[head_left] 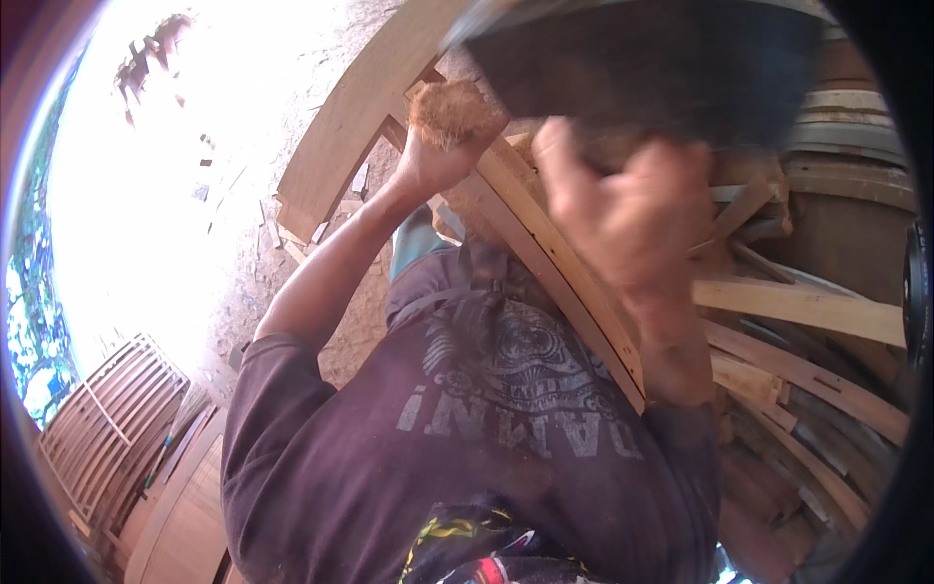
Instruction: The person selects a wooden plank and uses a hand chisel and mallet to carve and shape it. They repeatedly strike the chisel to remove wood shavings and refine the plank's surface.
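A left grip (pixel 449 164) closes around a brown, fuzzy-surfaced lump (pixel 449 105) near the inner edge of a broad, curved, pale wooden board (pixel 345 122), while a right grip (pixel 628 209), blurred, appears closed on a broad, dark, flat-faced tool (pixel 642 73). Below, a long, yellowish, straight wooden bar (pixel 559 243) runs diagonally beside a reddish-brown wooden strip (pixel 540 277) toward the worker's dark printed T-shirt (pixel 506 389). The board and bar look already shaped; whether the joints are finished, and how much work remains, cannot be told. The tool hides the area beyond the right grip, and the lump's underside is out of sight. Stacked brown timber lengths (pixel 812 311) crowd the right; a slatted wooden frame (pixel 112 428) stands lower left, beneath strong glare.
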A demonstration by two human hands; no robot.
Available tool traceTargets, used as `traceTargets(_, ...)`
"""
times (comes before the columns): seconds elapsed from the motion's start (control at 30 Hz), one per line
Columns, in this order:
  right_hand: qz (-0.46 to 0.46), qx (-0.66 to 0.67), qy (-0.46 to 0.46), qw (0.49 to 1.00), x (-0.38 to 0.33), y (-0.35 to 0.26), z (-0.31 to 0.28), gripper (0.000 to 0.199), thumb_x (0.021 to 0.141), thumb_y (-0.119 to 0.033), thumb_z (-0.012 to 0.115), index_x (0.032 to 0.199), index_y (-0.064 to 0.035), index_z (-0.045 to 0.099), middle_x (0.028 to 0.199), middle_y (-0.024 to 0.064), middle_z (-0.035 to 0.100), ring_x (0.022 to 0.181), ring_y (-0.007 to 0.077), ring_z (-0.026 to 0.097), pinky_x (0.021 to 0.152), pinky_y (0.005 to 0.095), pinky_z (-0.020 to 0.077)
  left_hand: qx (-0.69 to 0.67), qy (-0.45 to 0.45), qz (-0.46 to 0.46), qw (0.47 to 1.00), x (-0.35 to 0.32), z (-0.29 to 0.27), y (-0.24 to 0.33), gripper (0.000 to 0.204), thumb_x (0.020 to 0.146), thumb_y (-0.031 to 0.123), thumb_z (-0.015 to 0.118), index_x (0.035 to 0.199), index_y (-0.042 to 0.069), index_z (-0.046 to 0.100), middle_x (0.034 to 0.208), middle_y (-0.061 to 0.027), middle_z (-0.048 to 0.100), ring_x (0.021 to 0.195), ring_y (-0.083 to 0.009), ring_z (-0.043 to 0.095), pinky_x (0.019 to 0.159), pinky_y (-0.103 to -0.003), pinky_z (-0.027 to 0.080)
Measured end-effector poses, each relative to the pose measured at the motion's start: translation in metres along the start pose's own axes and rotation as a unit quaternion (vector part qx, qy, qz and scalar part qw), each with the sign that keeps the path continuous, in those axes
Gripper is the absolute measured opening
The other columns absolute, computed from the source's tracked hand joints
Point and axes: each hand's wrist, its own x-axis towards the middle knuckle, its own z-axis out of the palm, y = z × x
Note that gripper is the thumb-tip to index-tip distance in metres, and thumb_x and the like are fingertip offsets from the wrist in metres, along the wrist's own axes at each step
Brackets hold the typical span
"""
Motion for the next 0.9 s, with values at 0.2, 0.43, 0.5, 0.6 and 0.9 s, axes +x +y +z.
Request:
traceTargets(0.2, 0.005, -0.089, -0.198, 0.976, -0.014, 0.023, 0.031, 0.017, 0.088, -0.014, 0.079, 0.089, -0.0006, 0.068, 0.079, 0.0222, 0.071, 0.074, 0.0361, 0.075, 0.064, 0.0421, 0.0580, 0.135, 0.065, 0.146, 0.978, -0.033, 0.005, 0.011, 0.034, 0.096, 0.031, 0.074, 0.125, 0.012, 0.072, 0.110, -0.0145, 0.074, 0.107, -0.0342, 0.069, 0.099, -0.046, 0.054)
traceTargets(0.43, 0.037, 0.188, 0.077, 0.978, 0.023, 0.001, -0.009, 0.015, 0.086, -0.008, 0.080, 0.097, -0.0002, 0.073, 0.084, 0.0157, 0.077, 0.076, 0.0264, 0.079, 0.071, 0.0374, 0.0601, -0.297, 0.093, -0.218, 0.925, 0.017, -0.049, -0.020, 0.033, 0.091, 0.033, 0.085, 0.087, 0.006, 0.065, 0.072, -0.0031, 0.066, 0.062, -0.0110, 0.064, 0.063, -0.031, 0.056)
traceTargets(0.5, 0.075, 0.179, 0.079, 0.978, 0.020, 0.001, -0.010, 0.015, 0.087, -0.006, 0.082, 0.099, 0.0000, 0.075, 0.086, 0.0103, 0.079, 0.078, 0.0174, 0.077, 0.071, 0.0309, 0.0589, -0.263, 0.123, -0.159, 0.944, 0.043, -0.069, 0.003, 0.031, 0.091, 0.026, 0.084, 0.083, 0.006, 0.062, 0.061, -0.0010, 0.059, 0.050, -0.0084, 0.058, 0.050, -0.026, 0.049)
traceTargets(0.6, 0.115, 0.204, 0.064, 0.970, 0.019, 0.001, -0.006, 0.014, 0.090, -0.011, 0.085, 0.096, -0.0026, 0.077, 0.085, 0.0021, 0.077, 0.078, 0.0110, 0.074, 0.070, 0.0271, 0.0573, -0.210, 0.076, -0.135, 0.965, 0.053, -0.078, 0.012, 0.034, 0.091, 0.029, 0.084, 0.079, 0.007, 0.061, 0.063, -0.0011, 0.060, 0.053, -0.0086, 0.059, 0.050, -0.027, 0.048)
traceTargets(0.9, 0.037, 0.194, 0.071, 0.978, 0.033, -0.008, 0.002, 0.020, 0.086, -0.005, 0.081, 0.103, 0.0020, 0.074, 0.091, 0.0129, 0.080, 0.083, 0.0196, 0.079, 0.075, 0.0326, 0.0598, -0.091, 0.042, -0.096, 0.990, 0.037, -0.053, -0.016, 0.039, 0.090, 0.036, 0.085, 0.080, 0.006, 0.062, 0.073, 0.0030, 0.056, 0.069, -0.0099, 0.053, 0.061, -0.033, 0.045)
